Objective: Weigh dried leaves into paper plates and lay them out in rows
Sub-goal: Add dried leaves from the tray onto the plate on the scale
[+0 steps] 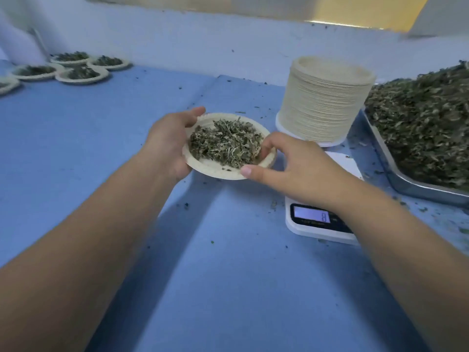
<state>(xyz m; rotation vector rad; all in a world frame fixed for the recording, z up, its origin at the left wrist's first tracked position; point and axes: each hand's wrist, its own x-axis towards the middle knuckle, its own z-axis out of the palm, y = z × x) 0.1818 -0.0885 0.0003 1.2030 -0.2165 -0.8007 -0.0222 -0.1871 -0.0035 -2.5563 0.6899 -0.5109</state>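
— Where's the paper plate (215, 172)?
— Heaped with dried leaves (224, 143), held over the blue cloth (228, 275), just left of the scale (322, 226).
— Who holds it?
— Both hands. The left hand (170, 141) clasps the left rim and the right hand (291, 163) pinches the right rim. The plate stack (324, 97) stands behind, with filled plates (81, 73) far left.

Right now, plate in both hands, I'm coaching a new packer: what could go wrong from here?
1. The left hand and right hand hold the plate only by its rim; a tilt could spill loose leaves and undo the weighing.
2. The right forearm crosses over the scale and could bump it.
3. The filled plates far left sit crowded; adding one might nudge them.
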